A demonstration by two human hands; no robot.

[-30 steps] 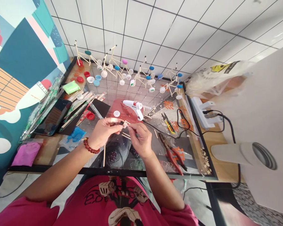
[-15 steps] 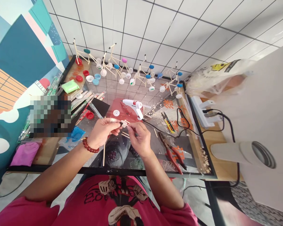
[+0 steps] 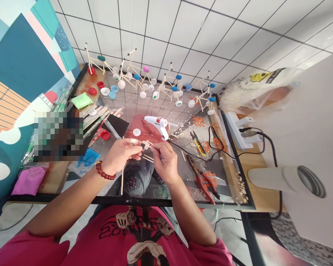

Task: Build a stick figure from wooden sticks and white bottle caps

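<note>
In front of me my left hand (image 3: 122,153) is closed, pinching a small black-ended piece (image 3: 143,146) between thumb and fingers. A small pale strip (image 3: 147,144) sits against this piece, and its exact kind cannot be made out. My right hand (image 3: 165,160) is closed too, its thumb and fingertips pinching the strip's right side. A thin wooden stick (image 3: 122,183) passes beneath or beside my left hand; whether it is held cannot be told. Just beyond my hands lie a white glue gun (image 3: 158,125) and a white disc (image 3: 137,132).
Several stick figures with bottle-cap feet (image 3: 162,88) stand along the back. On the right are cutters (image 3: 197,143), red-handled pliers (image 3: 202,179) and a power strip (image 3: 238,131). Packets of sticks (image 3: 100,118), a red cap (image 3: 105,135) and clay bags (image 3: 30,180) lie left.
Both hands stay almost in place, with a very slight shift of the fingers around the small piece. The rest of the table looks the same.
</note>
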